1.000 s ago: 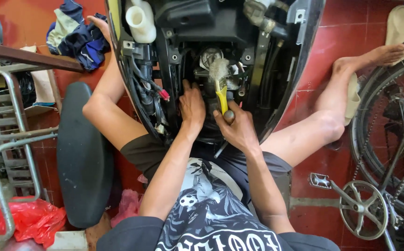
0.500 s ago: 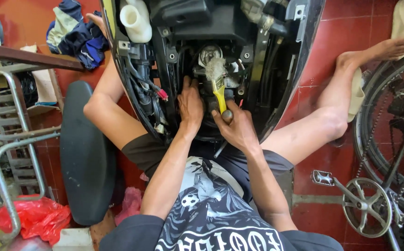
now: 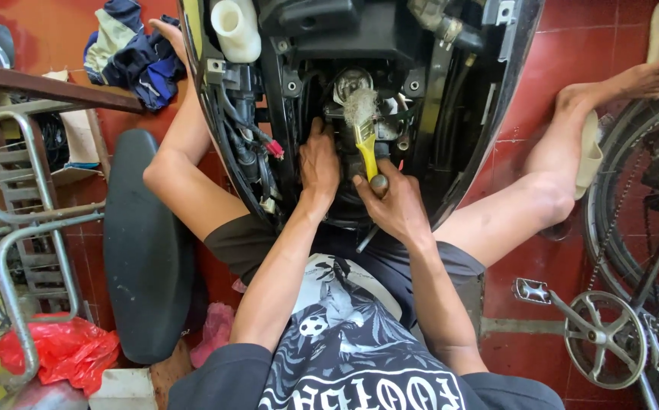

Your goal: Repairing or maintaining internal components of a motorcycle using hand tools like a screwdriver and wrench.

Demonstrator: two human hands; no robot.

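Observation:
I sit on a red tiled floor with my legs spread around the open underside of a black scooter body (image 3: 458, 121). My right hand (image 3: 394, 205) grips a paintbrush (image 3: 366, 133) with a yellow handle, its pale bristles pressed against the grey engine part (image 3: 352, 80) in the middle of the cavity. My left hand (image 3: 319, 163) rests flat on the dark engine parts just left of the brush, holding nothing that I can see. A white plastic tank (image 3: 234, 29) sits at the cavity's upper left.
A black scooter seat (image 3: 143, 250) lies on the floor at my left. Left of it stand a grey metal rack (image 3: 11, 235) and a red plastic bag (image 3: 56, 349). A bicycle wheel (image 3: 648, 220) with crank and pedal (image 3: 602, 334) fills the right. Crumpled clothes (image 3: 136, 53) lie upper left.
The brush stays on the same engine part with only slight shifts. Both hands keep their places.

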